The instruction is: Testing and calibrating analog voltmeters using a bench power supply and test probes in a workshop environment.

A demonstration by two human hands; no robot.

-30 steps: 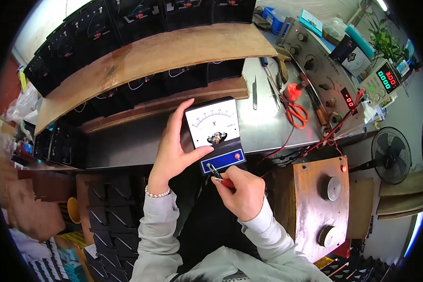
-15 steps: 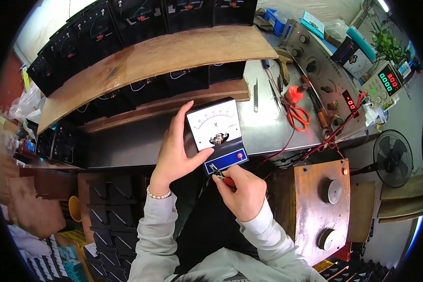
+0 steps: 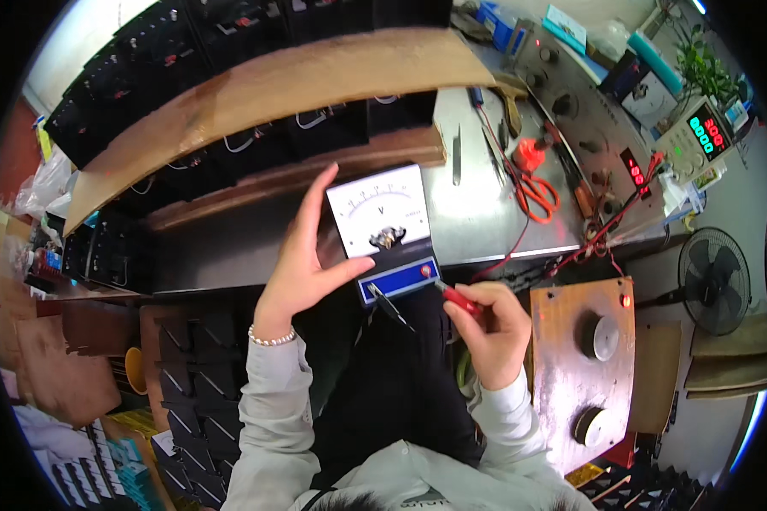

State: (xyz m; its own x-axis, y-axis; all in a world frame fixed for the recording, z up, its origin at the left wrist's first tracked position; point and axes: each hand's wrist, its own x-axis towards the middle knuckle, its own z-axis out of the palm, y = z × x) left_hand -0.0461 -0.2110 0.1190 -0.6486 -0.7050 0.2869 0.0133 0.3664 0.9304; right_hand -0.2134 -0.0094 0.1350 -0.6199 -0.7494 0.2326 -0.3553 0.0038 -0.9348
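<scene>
My left hand (image 3: 302,264) grips an analog voltmeter (image 3: 375,213) along its left side, with the thumb on its front. The meter has a white dial, a black case and a blue terminal strip (image 3: 398,279) along its lower edge. A black alligator clip (image 3: 390,307) hangs from the left terminal of that strip. Between the thumb and fingers of my right hand (image 3: 498,332) is a red alligator clip (image 3: 459,298). Its tip is close to the red terminal (image 3: 426,271) at the strip's right end; whether they touch, I cannot tell.
Black meter cases line a wooden shelf (image 3: 273,89) at the back. Orange-handled scissors (image 3: 537,200), a red bottle (image 3: 529,155) and tweezers (image 3: 458,155) lie on the metal bench. Instruments with lit displays (image 3: 705,136) stand right, above a knobbed metal box (image 3: 562,366) and a fan (image 3: 712,277).
My right hand has moved from the left terminal rightward to the red one, bringing the red clip. The black clip now hangs free of my fingers. The meter has shifted slightly left and up.
</scene>
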